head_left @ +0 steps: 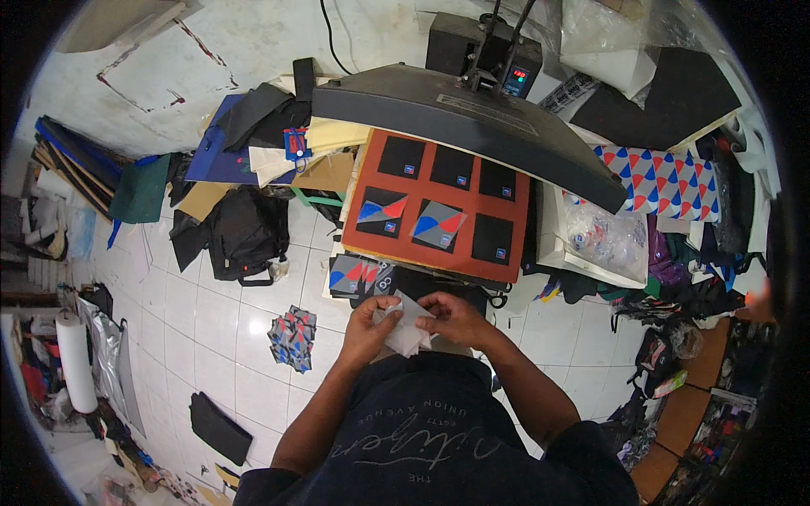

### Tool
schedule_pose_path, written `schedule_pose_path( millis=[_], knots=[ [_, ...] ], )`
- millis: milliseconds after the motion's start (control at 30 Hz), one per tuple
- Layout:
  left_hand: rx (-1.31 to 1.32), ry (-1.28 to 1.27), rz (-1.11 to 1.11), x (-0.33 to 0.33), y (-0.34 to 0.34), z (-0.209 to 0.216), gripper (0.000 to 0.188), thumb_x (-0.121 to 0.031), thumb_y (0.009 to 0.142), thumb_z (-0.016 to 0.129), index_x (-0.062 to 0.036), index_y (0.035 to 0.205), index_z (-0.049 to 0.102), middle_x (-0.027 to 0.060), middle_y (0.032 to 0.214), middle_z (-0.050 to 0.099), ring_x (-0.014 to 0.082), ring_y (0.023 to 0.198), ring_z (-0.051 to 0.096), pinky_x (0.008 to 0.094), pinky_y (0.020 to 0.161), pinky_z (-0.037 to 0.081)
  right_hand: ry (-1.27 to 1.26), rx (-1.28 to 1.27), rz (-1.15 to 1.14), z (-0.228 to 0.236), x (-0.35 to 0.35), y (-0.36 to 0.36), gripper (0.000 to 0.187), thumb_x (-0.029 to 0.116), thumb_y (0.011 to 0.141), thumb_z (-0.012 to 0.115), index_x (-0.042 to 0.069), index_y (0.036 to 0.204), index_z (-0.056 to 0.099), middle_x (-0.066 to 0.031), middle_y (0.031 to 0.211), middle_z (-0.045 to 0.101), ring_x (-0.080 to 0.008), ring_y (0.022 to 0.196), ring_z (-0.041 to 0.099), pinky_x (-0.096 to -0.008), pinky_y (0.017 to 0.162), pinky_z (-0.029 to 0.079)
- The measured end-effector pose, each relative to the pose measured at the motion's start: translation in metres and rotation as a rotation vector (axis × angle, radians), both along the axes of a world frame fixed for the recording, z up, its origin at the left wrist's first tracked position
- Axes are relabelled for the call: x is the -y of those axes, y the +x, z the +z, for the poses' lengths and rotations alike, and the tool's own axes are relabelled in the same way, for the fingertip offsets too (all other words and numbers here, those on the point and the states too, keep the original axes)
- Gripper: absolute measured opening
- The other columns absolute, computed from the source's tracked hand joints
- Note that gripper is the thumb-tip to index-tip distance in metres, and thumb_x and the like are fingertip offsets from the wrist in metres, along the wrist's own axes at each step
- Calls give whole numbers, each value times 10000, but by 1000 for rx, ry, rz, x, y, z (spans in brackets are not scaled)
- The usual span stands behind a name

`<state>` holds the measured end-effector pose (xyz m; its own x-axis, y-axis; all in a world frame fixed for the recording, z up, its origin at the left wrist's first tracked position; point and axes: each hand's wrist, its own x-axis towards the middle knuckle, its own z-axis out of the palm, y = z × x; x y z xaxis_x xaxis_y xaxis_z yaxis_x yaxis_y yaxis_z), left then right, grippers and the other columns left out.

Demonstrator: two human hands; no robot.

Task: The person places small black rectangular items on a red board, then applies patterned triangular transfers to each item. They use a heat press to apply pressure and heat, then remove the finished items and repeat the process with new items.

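Note:
Close to my body, my left hand [368, 331] and my right hand [460, 319] pinch a few thin whitish sheets [408, 327] between thumbs and fingers. Beyond them, the red-brown pad [422, 255] of a heat press bears several black fabric squares [491, 239], each with a small blue label-like print. Two front squares also have a patterned piece [438, 226] in grey, blue and red lying over them, slightly askew. More patterned pieces [356, 277] lie just in front of the pad, near my left hand.
The dark upper plate [460, 118] of the press is raised over the pad's back edge. A pile of patterned pieces [293, 339] lies on the tiled floor, with a black bag [248, 232] beyond. At right stands a white tray [553, 232] with clear plastic.

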<state>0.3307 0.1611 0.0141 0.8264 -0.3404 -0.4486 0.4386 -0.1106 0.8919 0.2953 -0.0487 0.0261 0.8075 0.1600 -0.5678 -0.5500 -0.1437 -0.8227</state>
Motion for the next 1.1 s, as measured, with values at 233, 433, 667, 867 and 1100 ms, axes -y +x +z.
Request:
schedule_pose_path(
  millis=[233, 433, 667, 867, 1100],
  knots=[
    [190, -30, 1, 23, 5, 7, 318, -60, 844, 685, -26, 1143, 582, 38, 987, 571, 108, 920, 538, 252, 796, 460, 131, 53, -153, -3, 1, -15, 256, 235, 882, 682, 37, 1028, 613, -12, 792, 624, -76, 682, 562, -226, 608, 442],
    [76, -111, 65, 35, 6, 11, 428, -69, 844, 693, -39, 1236, 522, 31, 1003, 538, 104, 903, 526, 249, 774, 466, 187, 34, -308, -4, 16, -19, 190, 216, 915, 643, 53, 1008, 615, 22, 734, 587, -46, 598, 508, -205, 510, 384],
    [-83, -305, 97, 38, 4, 13, 398, -51, 872, 658, -36, 1243, 513, 44, 1013, 559, 118, 920, 567, 255, 791, 485, 256, 46, -436, 1, 18, -21, 162, 222, 929, 631, 70, 980, 612, 31, 748, 567, -37, 595, 469, -201, 519, 373],
    [-73, -258, 71, 37, 2, 13, 374, -33, 877, 639, -37, 1228, 509, 64, 1019, 604, 148, 886, 607, 279, 756, 511, 40, 279, -509, -7, 14, -24, 154, 197, 939, 617, 45, 951, 602, 28, 768, 558, -40, 668, 475, -200, 569, 376],
    [-124, -205, 69, 31, 2, 16, 261, -24, 878, 636, -27, 1133, 583, 86, 998, 649, 148, 892, 620, 282, 796, 505, -367, 630, -516, 33, 30, -31, 213, 144, 917, 584, 39, 1099, 613, -113, 890, 658, -201, 778, 649, -310, 688, 500]
  ],
)
